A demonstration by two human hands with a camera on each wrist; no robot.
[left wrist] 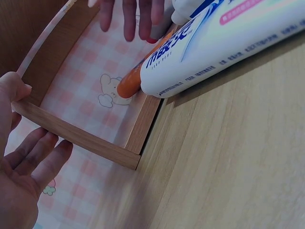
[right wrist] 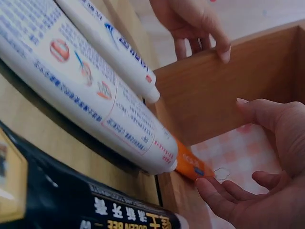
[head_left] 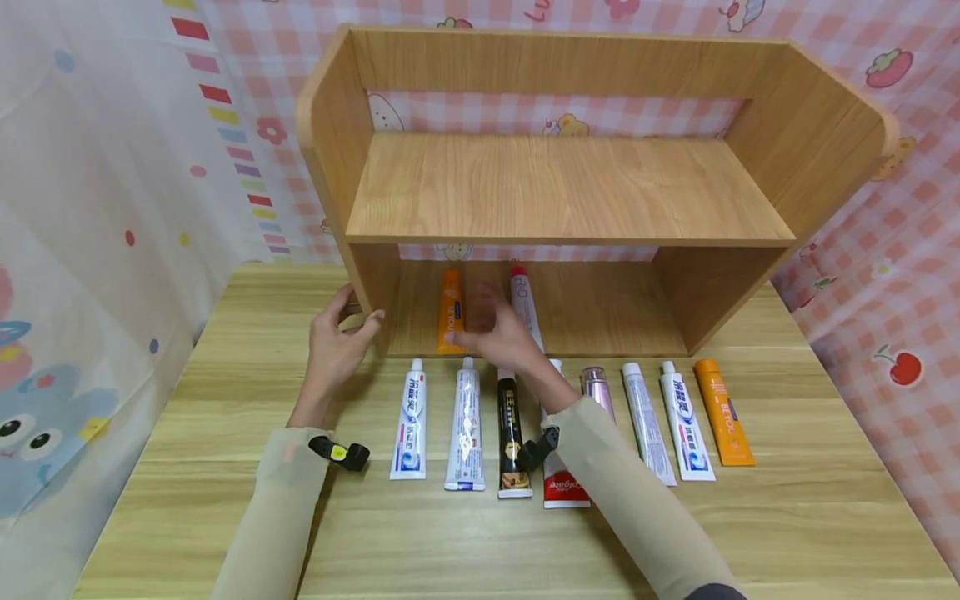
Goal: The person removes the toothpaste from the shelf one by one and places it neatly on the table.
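My left hand [head_left: 333,343] grips the left side panel [left wrist: 78,136] of a wooden desk shelf [head_left: 577,187], thumb on one face and fingers on the other. Inside the lower compartment, my right hand [head_left: 504,335] has its fingers loosely spread and holds nothing. Close to its thumb lies an orange toothpaste tube [head_left: 451,304], flat on the compartment floor. A white tube with a red cap [head_left: 525,302] lies just right of that hand, partly covered by it. In the right wrist view, the orange tube [right wrist: 189,161] shows beyond a white toothpaste tube [right wrist: 109,100].
In front of the shelf, several tubes lie in a row: a white one [head_left: 409,425], a black one [head_left: 512,433], a red Colgate tube [head_left: 564,490] partly under my right forearm, and an orange one [head_left: 724,412] at the right end. A pinkish metallic tube [head_left: 597,387] lies among them.
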